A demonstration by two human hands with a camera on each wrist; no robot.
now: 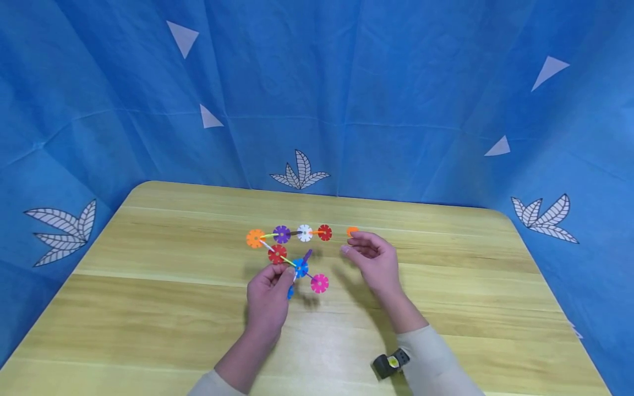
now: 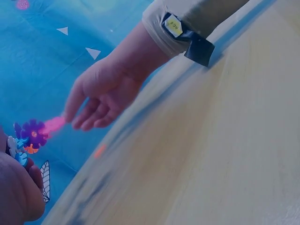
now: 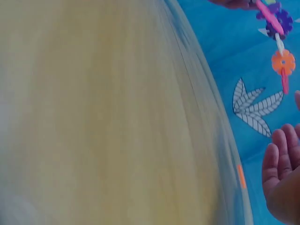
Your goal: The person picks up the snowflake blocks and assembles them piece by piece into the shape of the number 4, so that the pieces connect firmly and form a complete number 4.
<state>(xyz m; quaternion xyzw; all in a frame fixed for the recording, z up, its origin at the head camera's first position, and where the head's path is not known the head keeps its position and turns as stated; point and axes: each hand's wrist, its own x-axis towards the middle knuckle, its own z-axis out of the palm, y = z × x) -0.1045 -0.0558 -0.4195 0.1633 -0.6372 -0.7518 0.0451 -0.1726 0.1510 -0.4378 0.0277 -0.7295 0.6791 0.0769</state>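
My left hand [image 1: 269,294] pinches a chain of notched plastic discs near a blue disc [image 1: 300,268]. The chain holds an orange disc [image 1: 255,238], a purple one [image 1: 282,234], a white one [image 1: 304,232], red ones [image 1: 324,232] and a pink one [image 1: 319,284], slotted edge to edge. To the right, my right hand [image 1: 373,261] hovers with loosely bent fingers and nothing between them. Just beyond its fingertips in the head view, a single orange disc [image 1: 353,230] is partly covered; the left wrist view shows this orange disc [image 2: 100,151] lying on the table.
The wooden table [image 1: 148,308] has rounded far corners. Behind it hangs a blue curtain [image 1: 396,99] with white triangles and leaf prints. A black strapped device [image 1: 390,363] with a yellow sticker sits at the right sleeve [image 1: 436,357].
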